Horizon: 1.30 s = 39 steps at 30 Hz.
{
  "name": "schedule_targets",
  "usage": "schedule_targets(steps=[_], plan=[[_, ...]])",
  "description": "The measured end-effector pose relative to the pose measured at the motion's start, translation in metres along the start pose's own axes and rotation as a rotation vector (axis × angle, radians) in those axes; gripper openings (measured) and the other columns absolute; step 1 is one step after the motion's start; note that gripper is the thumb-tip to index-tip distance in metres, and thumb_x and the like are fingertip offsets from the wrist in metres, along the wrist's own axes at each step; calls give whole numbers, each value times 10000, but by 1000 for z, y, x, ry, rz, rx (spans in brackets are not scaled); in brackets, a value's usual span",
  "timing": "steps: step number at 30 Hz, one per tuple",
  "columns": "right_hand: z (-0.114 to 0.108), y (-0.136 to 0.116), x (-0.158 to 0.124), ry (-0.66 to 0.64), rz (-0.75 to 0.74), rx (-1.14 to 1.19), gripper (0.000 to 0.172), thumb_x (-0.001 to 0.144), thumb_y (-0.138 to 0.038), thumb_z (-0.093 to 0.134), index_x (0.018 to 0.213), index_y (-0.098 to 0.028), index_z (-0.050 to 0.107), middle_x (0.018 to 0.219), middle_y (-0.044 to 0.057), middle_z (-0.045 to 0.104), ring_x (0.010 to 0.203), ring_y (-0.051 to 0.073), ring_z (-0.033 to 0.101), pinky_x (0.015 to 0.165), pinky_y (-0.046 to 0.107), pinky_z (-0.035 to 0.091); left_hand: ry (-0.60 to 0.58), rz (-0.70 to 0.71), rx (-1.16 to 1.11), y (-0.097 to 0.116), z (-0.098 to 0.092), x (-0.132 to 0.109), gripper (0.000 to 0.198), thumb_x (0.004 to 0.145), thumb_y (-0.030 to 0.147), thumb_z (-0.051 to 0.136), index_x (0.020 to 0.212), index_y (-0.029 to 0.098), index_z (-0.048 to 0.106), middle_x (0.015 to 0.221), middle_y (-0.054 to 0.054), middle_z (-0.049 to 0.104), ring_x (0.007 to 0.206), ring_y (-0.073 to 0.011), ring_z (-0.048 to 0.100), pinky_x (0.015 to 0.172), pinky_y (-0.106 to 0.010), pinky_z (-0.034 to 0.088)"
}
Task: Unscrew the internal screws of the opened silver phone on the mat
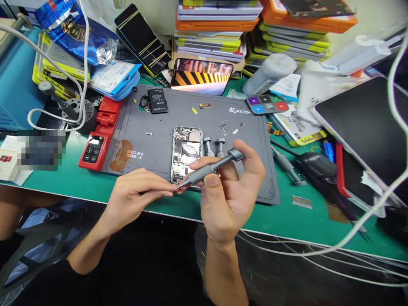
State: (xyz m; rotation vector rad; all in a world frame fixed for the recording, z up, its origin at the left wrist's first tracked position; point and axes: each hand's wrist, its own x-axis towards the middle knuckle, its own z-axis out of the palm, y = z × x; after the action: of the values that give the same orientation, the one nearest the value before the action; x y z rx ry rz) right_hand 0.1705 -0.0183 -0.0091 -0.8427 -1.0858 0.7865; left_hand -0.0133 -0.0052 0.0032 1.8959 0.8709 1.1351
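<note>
A grey precision screwdriver (204, 170) lies tilted in my right hand (228, 191), its capped end up against my forefinger. The fingers of my left hand (140, 195) are pinched together at the thin tip of the screwdriver; whether a small part is between them I cannot make out. Just beyond the hands, an opened phone (187, 146) shows its inner parts on the grey work mat (153, 155). My fingers cover its lower right corner. Two more grey screwdrivers, one of them the nearer screwdriver (220, 146), lie right of the phone. A black phone battery (157, 101) rests farther back.
A red device with buttons (92, 148) borders the mat at left. A lit phone (202, 76) leans at the back before stacked boxes (216, 25). White cables (347, 242) hang at right, near a dark tablet-like panel (360, 123). Small loose parts dot the mat.
</note>
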Motion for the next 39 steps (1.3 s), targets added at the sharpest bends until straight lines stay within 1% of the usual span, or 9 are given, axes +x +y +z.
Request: schedule_targets(steps=[4,10,14,17,21,24,29,35,39], plan=[[0,-1,1,5,20,46,494,1019,-198,670,1471,-385,601,1030,13,768,863,149,731,610,226,686,2,-2,3,0,0,0,109,1018,176,765,1016,240,854,1004,-1,875,904,-157,800,843,-284,587],[-1,-3,1,-11,49,49,477,1040,-213,637,1482,-384,582,1047,-9,777,698,102,712,622,222,682,-11,0,-21,0,0,1,98,1021,204,768,1034,236,860,979,-11,874,869,-162,800,823,-289,584],[-4,-2,1,-24,45,-29,494,1057,-240,585,1529,-378,535,1038,8,753,631,109,691,550,239,661,-45,-21,-33,-1,0,1,124,996,228,799,1094,263,866,1002,-15,873,883,-176,802,836,-296,596],[-4,2,3,49,-67,-128,519,1057,-240,567,1558,-365,517,1008,24,722,643,129,688,532,263,657,-23,-66,21,0,2,0,184,1004,268,797,1182,268,843,1027,-25,866,938,-191,792,882,-315,598],[0,11,5,168,-387,-389,565,1038,-205,605,1570,-372,516,1202,76,659,824,156,736,521,236,623,90,-173,127,3,5,-2,162,1069,346,720,989,234,806,920,-26,825,862,-179,752,819,-312,579],[0,19,3,78,-455,-553,619,1030,-187,613,1600,-380,466,1388,108,597,924,172,749,568,256,654,178,-241,113,5,7,-5,210,1093,368,678,967,215,747,848,-7,766,774,-141,703,752,-273,556],[-3,24,-2,-100,-402,-624,751,1023,-99,586,1664,-393,328,1379,107,650,1030,198,761,692,323,726,191,-285,29,5,6,-8,192,1125,351,621,1019,214,704,817,18,714,732,-107,672,703,-235,528],[-2,24,-1,-120,-400,-630,742,1037,-100,570,1667,-395,311,1402,110,661,1045,202,765,779,393,755,114,-251,104,4,5,-7,163,1118,345,633,1035,223,703,852,14,728,801,-127,695,777,-268,528],[-2,24,-1,-119,-383,-628,723,1046,-124,564,1663,-414,323,1460,108,644,1064,219,774,762,405,749,99,-251,116,4,5,-6,178,1119,360,627,1025,227,699,842,11,729,801,-142,697,778,-286,525]])
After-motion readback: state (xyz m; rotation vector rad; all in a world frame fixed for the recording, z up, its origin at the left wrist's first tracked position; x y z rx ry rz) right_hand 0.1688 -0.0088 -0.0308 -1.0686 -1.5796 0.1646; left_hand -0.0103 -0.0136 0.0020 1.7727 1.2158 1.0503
